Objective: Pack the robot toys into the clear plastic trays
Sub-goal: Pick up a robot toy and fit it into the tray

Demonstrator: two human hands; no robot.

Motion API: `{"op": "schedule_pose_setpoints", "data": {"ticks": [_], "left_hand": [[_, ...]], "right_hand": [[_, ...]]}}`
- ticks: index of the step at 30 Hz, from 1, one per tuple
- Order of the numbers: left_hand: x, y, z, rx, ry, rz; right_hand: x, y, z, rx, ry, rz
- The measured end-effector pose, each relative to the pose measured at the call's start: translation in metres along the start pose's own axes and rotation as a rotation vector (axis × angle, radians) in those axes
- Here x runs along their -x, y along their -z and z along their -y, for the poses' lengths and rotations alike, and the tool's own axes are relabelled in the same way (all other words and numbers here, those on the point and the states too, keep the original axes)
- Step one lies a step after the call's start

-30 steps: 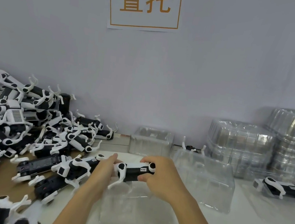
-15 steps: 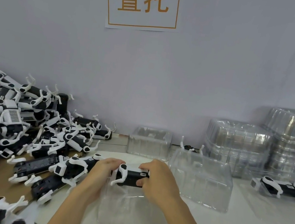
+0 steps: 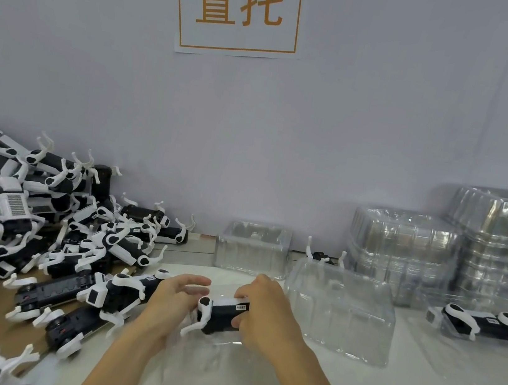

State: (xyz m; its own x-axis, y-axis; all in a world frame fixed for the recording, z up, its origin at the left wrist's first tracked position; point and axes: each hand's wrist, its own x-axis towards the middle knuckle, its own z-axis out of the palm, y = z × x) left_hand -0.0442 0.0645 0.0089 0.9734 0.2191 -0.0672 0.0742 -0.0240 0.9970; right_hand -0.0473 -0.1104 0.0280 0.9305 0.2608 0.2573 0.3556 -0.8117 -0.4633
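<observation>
A black-and-white robot dog toy [image 3: 220, 315] lies on its side over a clear plastic tray [image 3: 204, 371] at the table's front middle. My right hand [image 3: 264, 318] grips its right end, fingers curled round the body. My left hand [image 3: 170, 301] is at the toy's left end, its fingers stretched above the toy's white leg; how it touches the toy is hidden. The toy's lower part sits down in the tray.
A big pile of robot toys [image 3: 39, 227] fills the left side. Another clear tray [image 3: 340, 312] stands right of my hands, one [image 3: 253, 247] behind them. Stacks of trays [image 3: 407, 250] line the back right. A packed toy [image 3: 482, 325] lies at far right.
Both hands have lowered the toy toward me, from above the tray down into it.
</observation>
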Motion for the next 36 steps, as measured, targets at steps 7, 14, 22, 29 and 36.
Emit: {"op": "schedule_pose_setpoints", "data": {"ticks": [7,14,22,29,36], "left_hand": [[0.001,0.004,-0.004,0.025,0.084,0.040],[0.003,0.000,-0.010,-0.218,0.082,-0.072],[0.003,0.010,-0.017,-0.429,0.070,0.029],[0.004,0.013,-0.015,-0.372,0.094,0.138],[0.005,0.009,-0.014,-0.435,0.079,0.087]], "right_hand": [[0.000,0.000,-0.001,0.003,0.012,0.020],[0.001,0.000,-0.001,-0.034,0.015,0.016],[0.001,0.001,-0.003,-0.054,-0.007,0.000],[0.003,0.004,-0.001,-0.135,-0.070,-0.010],[0.008,0.021,-0.010,-0.172,-0.068,-0.052]]}}
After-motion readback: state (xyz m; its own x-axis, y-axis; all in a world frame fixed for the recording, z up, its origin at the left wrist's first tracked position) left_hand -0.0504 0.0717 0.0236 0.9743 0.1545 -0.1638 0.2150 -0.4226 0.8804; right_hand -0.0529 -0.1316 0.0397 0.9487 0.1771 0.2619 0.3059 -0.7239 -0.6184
